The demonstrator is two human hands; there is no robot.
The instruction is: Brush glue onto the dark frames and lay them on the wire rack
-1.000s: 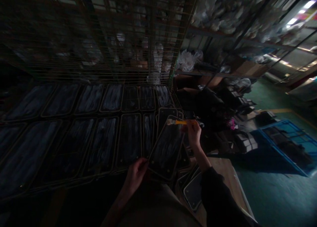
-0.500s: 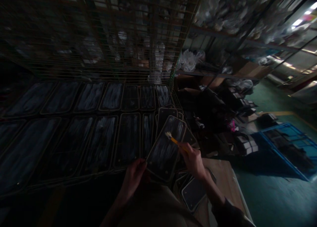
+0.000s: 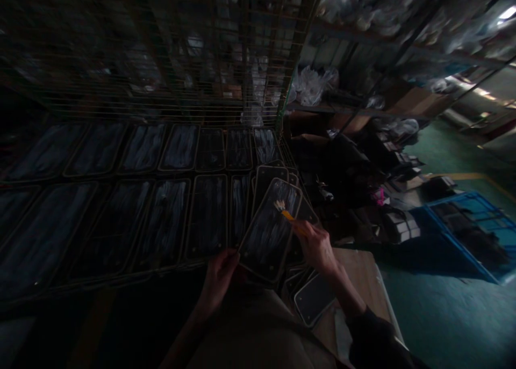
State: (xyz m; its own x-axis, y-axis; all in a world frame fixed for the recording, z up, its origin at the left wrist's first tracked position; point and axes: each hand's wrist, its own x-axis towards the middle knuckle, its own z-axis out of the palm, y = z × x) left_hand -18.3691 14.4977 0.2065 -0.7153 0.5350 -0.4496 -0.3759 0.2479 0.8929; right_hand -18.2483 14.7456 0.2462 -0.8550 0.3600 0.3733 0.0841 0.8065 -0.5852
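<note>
My left hand (image 3: 221,272) pinches the lower left edge of a dark rectangular panel (image 3: 268,240) with rounded corners and a pale rim. Whitish streaks run along the panel's face, and it lies tilted over other panels. In my right hand (image 3: 316,245) is a paintbrush (image 3: 287,213) with a yellow handle, its pale bristles at the panel's upper part. Whether the bristles touch the surface is hard to tell in the dim light. Similar streaked panels (image 3: 165,221) lie in two rows to the left. Under my right forearm sits a stack of dark panels (image 3: 314,299).
A wire mesh cage wall (image 3: 181,63) rises behind the rows. At right stand a wooden board (image 3: 363,272) and a blue metal-framed cart (image 3: 463,234). Shelves with plastic bags (image 3: 312,84) and cardboard boxes (image 3: 415,98) are behind, with dark piled goods (image 3: 346,165) below.
The brush has moved slightly up and right over the panel, its bristles now more spread. My left hand keeps its hold on the edge. The whole view has shifted a little.
</note>
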